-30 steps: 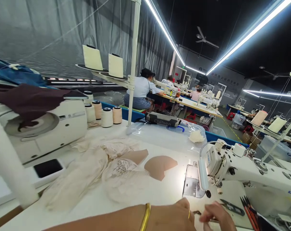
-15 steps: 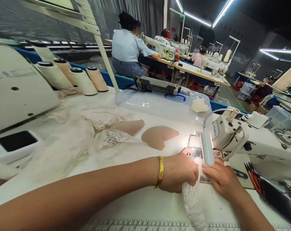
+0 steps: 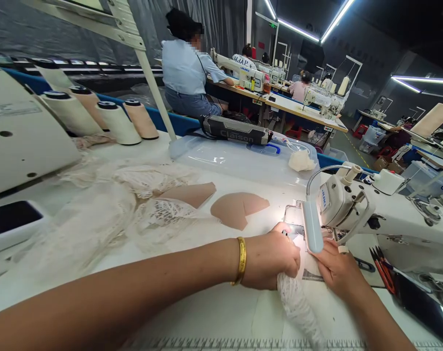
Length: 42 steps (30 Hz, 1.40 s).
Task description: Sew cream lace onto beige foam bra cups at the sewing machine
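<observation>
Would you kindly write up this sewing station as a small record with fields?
Left hand: gripping white lace
Right hand: at the lower end of the lamp
Sewing machine: right side
Tan pieces: two, left of the machine
Thread cones: far left
Ruler: along the bottom of the view
Co-worker: seated at another machine

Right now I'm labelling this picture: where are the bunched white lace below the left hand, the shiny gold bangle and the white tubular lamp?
Bunched white lace (image 3: 298, 307): head view, middle of the hanging length.
Shiny gold bangle (image 3: 243, 259): head view, outer band.
White tubular lamp (image 3: 313, 225): head view, body's middle.
</observation>
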### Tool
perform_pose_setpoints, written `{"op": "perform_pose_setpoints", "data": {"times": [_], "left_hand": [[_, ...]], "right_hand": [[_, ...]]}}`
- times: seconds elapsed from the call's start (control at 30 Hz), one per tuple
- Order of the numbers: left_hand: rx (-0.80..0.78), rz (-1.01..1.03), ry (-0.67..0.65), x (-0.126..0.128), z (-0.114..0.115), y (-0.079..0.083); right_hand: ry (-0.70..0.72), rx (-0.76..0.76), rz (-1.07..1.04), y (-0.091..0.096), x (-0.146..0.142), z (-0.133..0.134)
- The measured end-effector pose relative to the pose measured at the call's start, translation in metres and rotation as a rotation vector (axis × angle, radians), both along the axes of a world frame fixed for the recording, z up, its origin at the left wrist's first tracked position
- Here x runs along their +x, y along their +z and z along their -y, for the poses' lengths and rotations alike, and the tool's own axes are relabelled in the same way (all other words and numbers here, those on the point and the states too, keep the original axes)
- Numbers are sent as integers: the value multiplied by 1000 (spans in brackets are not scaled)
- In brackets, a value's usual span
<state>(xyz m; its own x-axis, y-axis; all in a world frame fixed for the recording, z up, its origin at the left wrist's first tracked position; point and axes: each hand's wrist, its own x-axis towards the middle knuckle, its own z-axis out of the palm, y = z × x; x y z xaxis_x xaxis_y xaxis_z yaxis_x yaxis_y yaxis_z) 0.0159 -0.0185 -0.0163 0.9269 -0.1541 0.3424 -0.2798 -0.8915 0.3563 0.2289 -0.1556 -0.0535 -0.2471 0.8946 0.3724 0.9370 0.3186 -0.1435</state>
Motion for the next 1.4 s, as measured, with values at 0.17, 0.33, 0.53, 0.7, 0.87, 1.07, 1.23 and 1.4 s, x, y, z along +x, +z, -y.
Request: {"op": "perform_pose_setpoints", "data": {"times": [0.17,0.33,0.53,0.7,0.87,1.07,1.23,1.4], "left_hand": [[62,-8,12,0,1,-2],[73,-56,21,-1,1,-5],[78,-71,20,0,-4,-5],[103,-48,64,3,-10,-5],[151,-59,110,9,-17,-8],[210,-10,129,14,-26,-20],[352,94,100,11,-20,-24],[446,117,77,9,-18,-20]], "right_hand": [[-27,15,25,-5,2,2],[-25,44,37,-8,2,2],[-29,33,30,-8,2,2],[-47,40,30,-9,2,3],[-32,76,29,-10,3,4],[118,100,-34,1,-3,4],[287,6,-71,12,-15,8],[282,-4,-70,11,-16,10]]}}
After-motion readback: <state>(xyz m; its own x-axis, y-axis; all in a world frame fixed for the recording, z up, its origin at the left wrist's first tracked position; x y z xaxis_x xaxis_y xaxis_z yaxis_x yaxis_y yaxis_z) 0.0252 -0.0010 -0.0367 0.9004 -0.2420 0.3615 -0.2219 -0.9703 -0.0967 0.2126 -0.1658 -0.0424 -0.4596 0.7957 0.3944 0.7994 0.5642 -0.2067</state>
